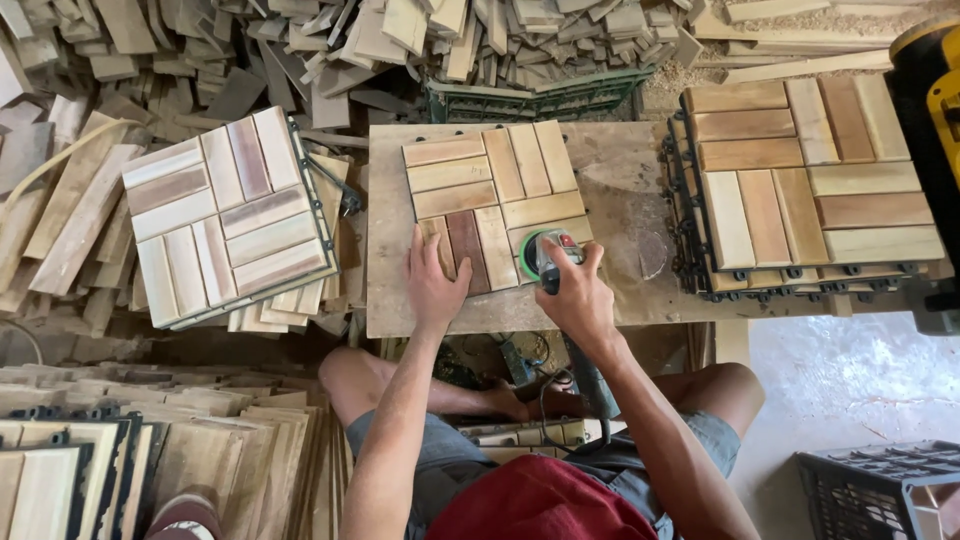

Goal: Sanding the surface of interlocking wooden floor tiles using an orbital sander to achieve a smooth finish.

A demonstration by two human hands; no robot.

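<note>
The person sits at a small wooden desk (620,290) and looks straight down on it. A square wooden deck tile (492,205), made of short slats laid in alternating directions, lies on the left and middle part of the desk. Most slats are pale; one near the lower edge is dark reddish brown.

The left hand (432,285) rests flat on the tile's lower left corner, its fingers (420,245) spread and released, pressing down on the slats and grasping nothing. The right hand (578,295) is clenched around a hand-held sander (548,255) with a green body and a small red mark on top. The sander sits on the tile's lower right corner, and its dark cord runs down past the person's knee.

To the left of the desk a second tile (225,215), greyish and pale pink, lies tilted on a heap of loose wood offcuts (70,210). To the right, a stack of finished tiles (810,175) of warmer orange-brown wood rests on black plastic grid backing that shows along its edges. Behind the desk a green plastic crate (540,100) stands amid a large pile of slats (450,35). At the lower left more tiles (150,460) are stacked on edge, and a black crate (880,490) stands at the lower right. A yellow and black machine part (930,90) shows at the upper right edge.
</note>
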